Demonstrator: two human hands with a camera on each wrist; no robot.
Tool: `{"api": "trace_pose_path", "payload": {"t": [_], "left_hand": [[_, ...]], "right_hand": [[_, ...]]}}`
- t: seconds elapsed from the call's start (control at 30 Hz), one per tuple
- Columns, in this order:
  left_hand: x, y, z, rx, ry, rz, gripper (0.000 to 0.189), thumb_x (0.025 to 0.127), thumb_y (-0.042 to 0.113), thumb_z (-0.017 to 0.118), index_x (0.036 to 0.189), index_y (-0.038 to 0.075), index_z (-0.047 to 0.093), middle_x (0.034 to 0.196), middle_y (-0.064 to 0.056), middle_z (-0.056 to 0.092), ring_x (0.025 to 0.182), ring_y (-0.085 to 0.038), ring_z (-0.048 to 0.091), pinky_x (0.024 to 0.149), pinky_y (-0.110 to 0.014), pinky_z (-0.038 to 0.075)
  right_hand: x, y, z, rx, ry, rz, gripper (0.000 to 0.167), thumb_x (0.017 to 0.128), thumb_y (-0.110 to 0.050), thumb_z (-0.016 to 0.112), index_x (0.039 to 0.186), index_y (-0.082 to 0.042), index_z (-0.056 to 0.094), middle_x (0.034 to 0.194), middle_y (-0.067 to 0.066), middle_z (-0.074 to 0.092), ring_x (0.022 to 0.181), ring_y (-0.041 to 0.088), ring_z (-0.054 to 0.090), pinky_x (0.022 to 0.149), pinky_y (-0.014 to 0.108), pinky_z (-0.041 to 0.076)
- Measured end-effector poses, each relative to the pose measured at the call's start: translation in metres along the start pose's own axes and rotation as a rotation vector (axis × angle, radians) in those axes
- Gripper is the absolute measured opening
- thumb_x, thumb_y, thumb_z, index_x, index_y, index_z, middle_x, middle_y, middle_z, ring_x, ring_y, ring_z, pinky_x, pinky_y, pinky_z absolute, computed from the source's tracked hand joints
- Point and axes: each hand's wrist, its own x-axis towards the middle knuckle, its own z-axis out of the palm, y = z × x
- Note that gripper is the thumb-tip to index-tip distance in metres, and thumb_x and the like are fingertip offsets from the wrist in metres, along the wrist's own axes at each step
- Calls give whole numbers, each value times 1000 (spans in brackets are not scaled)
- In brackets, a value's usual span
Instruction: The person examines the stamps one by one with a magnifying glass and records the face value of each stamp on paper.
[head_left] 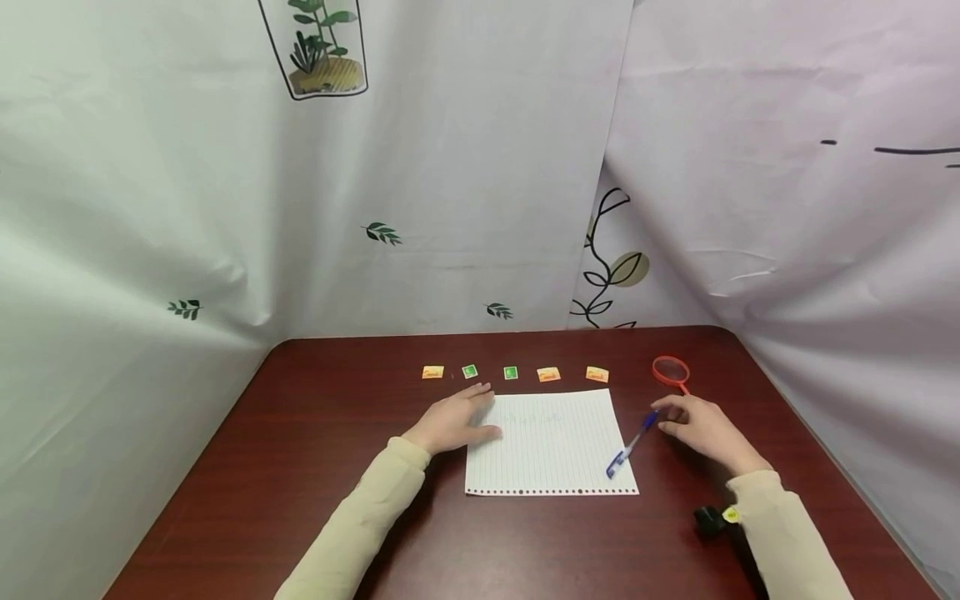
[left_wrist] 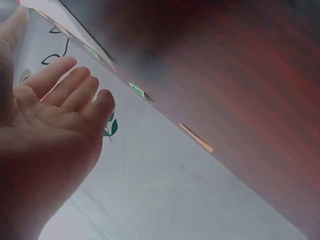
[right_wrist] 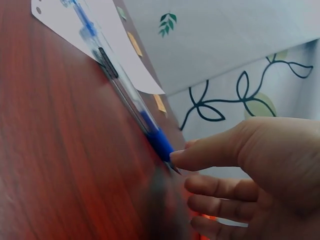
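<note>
A sheet of lined, punched paper (head_left: 551,458) with faint writing near its top lies on the table. My left hand (head_left: 452,419) rests at the paper's left edge, fingers extended; in the left wrist view the left hand (left_wrist: 60,115) shows its palm. A clear ballpoint pen with blue ends (head_left: 632,446) lies slanted over the paper's right edge. My right hand (head_left: 701,429) is at the pen's tip with loosely bent fingers, thumb and index finger apart. In the right wrist view, the right hand's (right_wrist: 240,175) thumb tip meets the pen's blue grip (right_wrist: 159,145).
Along the back of the table (head_left: 337,400) runs a row of small cards, orange ones (head_left: 548,374) and green ones (head_left: 511,372). A red magnifying glass (head_left: 671,371) lies beyond the right hand. By the right sleeve is a small black object (head_left: 708,522). White printed cloth (head_left: 465,167) hangs behind.
</note>
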Motion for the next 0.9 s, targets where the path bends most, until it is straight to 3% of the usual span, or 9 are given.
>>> {"api": "trace_pose_path", "payload": {"t": [0.2,0.33,0.53,0.63,0.9], "left_hand": [[14,0,3,68,27,1,72,94,51,67,147,5,51,156,-8,43,146,-23,37,109,-42,42],[28,6,2,157,47,40,70,95,51,66,147,6,53,155,-9,45,145,-25,39,111,-42,40],[57,30,-4,292,27,104,70,97,52,63,149,7,50,155,-9,45,146,-22,37,119,-36,26],[73,43,-3,341,6,123,69,98,52,61,150,8,49,155,-8,46,146,-20,37,120,-34,25],[108,69,7,373,-41,166,64,101,51,55,152,13,47,157,-3,43,147,-17,35,120,-30,24]], "right_hand": [[-2,9,-11,-30,87,10,27,87,-11,76,112,-3,72,85,2,63,76,17,58,68,38,47],[-2,14,-16,-47,123,40,28,89,-12,75,113,1,71,89,7,64,80,22,60,70,42,48],[-1,23,-20,-39,164,88,28,89,-11,74,112,5,70,91,13,68,83,29,63,72,47,50],[-1,27,-20,-35,171,112,28,90,-11,73,111,8,69,92,17,68,83,32,63,73,50,50],[2,38,-21,-39,167,163,31,90,-11,72,112,11,67,94,23,68,88,40,63,76,57,49]]}}
